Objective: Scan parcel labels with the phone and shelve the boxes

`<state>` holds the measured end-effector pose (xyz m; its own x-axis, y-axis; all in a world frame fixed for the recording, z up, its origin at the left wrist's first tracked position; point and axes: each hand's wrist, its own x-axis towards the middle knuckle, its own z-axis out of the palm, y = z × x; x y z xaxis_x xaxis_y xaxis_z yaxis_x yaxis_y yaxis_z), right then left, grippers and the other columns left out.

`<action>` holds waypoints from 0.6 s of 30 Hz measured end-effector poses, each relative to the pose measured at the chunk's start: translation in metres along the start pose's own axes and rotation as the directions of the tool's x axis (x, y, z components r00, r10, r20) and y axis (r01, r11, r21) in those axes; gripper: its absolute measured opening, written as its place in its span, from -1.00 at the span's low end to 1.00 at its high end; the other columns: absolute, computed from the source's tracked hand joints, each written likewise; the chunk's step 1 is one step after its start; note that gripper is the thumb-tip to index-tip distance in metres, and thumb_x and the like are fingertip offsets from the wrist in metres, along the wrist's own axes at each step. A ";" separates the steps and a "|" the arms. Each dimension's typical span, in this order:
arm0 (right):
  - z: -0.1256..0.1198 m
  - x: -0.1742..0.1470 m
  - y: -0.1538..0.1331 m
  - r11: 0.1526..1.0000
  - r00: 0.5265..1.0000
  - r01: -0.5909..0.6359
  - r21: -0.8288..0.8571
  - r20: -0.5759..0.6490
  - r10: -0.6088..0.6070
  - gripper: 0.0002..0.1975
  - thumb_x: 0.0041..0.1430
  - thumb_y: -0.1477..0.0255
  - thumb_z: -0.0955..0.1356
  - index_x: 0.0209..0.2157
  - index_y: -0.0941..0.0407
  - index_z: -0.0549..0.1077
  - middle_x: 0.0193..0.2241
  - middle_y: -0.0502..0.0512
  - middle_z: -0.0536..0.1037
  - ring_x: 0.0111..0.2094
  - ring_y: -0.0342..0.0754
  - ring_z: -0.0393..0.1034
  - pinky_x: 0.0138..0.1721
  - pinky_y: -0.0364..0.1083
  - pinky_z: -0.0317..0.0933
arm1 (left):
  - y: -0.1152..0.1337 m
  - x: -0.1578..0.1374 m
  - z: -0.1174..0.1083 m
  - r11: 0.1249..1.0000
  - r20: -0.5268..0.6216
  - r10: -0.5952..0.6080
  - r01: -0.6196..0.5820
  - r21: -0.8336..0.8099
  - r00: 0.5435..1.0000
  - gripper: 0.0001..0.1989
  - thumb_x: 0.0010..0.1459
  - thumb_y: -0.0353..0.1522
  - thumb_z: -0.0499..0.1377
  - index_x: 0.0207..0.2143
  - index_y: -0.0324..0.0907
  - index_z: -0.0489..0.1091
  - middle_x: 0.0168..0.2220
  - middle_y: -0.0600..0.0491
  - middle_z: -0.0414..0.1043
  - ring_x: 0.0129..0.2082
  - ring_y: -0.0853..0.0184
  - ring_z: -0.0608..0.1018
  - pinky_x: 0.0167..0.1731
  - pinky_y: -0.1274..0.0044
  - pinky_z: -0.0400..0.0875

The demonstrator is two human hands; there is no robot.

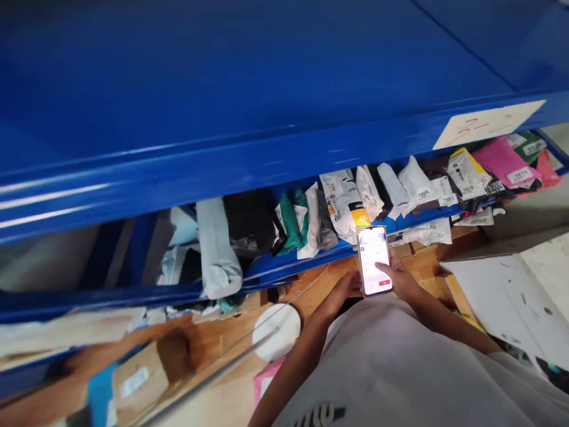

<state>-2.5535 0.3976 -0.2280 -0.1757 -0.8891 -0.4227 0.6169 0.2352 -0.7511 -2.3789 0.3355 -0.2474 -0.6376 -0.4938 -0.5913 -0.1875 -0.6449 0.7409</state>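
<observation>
A lit smartphone is held upright in front of my body, its bright screen facing me with a red button near the bottom. My right hand grips its right side, fingers partly behind it and the thumb over the screen. At the lower left edge, my left hand has its fingers curled against the phone, partly hidden behind it. Just beyond the phone, a white and yellow plastic parcel lies on the blue shelf among several other bagged parcels.
A blue upper shelf with a handwritten label spans the view above. On the left lie a long pale parcel and, lower down, a cardboard box. A round white object and a white box flap are near me.
</observation>
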 end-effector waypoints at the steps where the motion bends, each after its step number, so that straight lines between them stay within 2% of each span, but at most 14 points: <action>1: 0.005 -0.001 0.001 1.000 0.999 0.023 0.019 -0.038 -0.022 -0.40 -0.08 0.33 0.52 0.04 -0.08 0.35 -0.04 0.04 0.60 0.01 0.18 0.49 -0.04 0.13 0.42 | 0.008 -0.008 -0.001 1.000 0.039 0.014 -0.013 -0.019 0.999 -0.21 0.10 0.26 0.12 0.07 -0.17 0.48 0.04 -0.18 0.52 -0.02 0.00 0.56 -0.13 0.28 0.50; 4: 0.019 -0.004 0.007 0.995 0.987 0.086 0.049 -0.138 -0.079 -0.46 -0.13 0.34 0.55 -0.07 -0.08 0.39 -0.13 0.00 0.62 -0.06 0.15 0.50 -0.09 0.09 0.42 | 0.032 -0.020 0.000 0.995 0.137 0.078 -0.069 -0.066 0.988 -0.07 0.04 0.27 0.17 0.34 0.03 0.18 0.31 -0.13 0.26 0.10 -0.03 0.50 -0.23 0.36 0.55; 7: 0.031 -0.004 0.014 0.986 0.963 0.159 0.059 -0.230 -0.142 -0.49 -0.15 0.33 0.57 -0.13 -0.07 0.40 -0.17 -0.03 0.62 -0.12 0.09 0.49 -0.10 0.05 0.40 | 0.053 -0.018 0.001 0.997 0.186 0.071 -0.068 -0.019 0.980 0.05 -0.02 0.26 0.24 0.41 0.06 0.01 0.36 -0.15 0.18 0.09 -0.08 0.49 -0.38 0.40 0.58; 11: 0.042 -0.001 0.023 0.970 0.928 0.231 0.081 -0.319 -0.194 -0.56 -0.12 0.28 0.56 -0.19 -0.02 0.41 -0.21 0.01 0.61 -0.20 0.07 0.48 -0.15 0.02 0.38 | 0.067 -0.012 -0.001 0.998 0.224 -0.007 -0.006 0.057 0.975 0.14 -0.09 0.26 0.28 0.40 -0.03 -0.02 0.32 -0.22 0.22 0.03 -0.12 0.53 -0.53 0.39 0.59; 16: 0.045 -0.004 0.027 0.952 0.923 0.271 0.143 -0.320 -0.215 -0.62 -0.13 0.32 0.46 -0.20 -0.02 0.38 -0.27 -0.01 0.62 -0.23 0.12 0.49 -0.21 0.02 0.36 | 0.061 -0.006 -0.006 0.998 0.265 -0.046 0.053 -0.017 0.963 -0.10 0.05 0.06 0.30 0.34 -0.03 0.08 0.17 -0.14 0.43 -0.24 0.07 0.63 -0.60 0.45 0.55; 18: 0.045 -0.007 0.028 0.948 0.929 0.276 0.156 -0.296 -0.221 -0.59 -0.17 0.34 0.41 -0.17 -0.03 0.38 -0.30 -0.02 0.61 -0.24 0.13 0.50 -0.23 0.02 0.35 | 0.058 -0.005 -0.008 0.996 0.261 -0.057 0.073 -0.050 0.964 -0.15 0.09 -0.04 0.27 0.35 -0.05 0.06 0.10 -0.12 0.48 -0.25 0.08 0.63 -0.60 0.46 0.54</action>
<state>-2.5012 0.3924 -0.2233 -0.5270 -0.7618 -0.3767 0.6564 -0.0834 -0.7498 -2.3801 0.2959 -0.2040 -0.7989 -0.2863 -0.5290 -0.1959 -0.7077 0.6788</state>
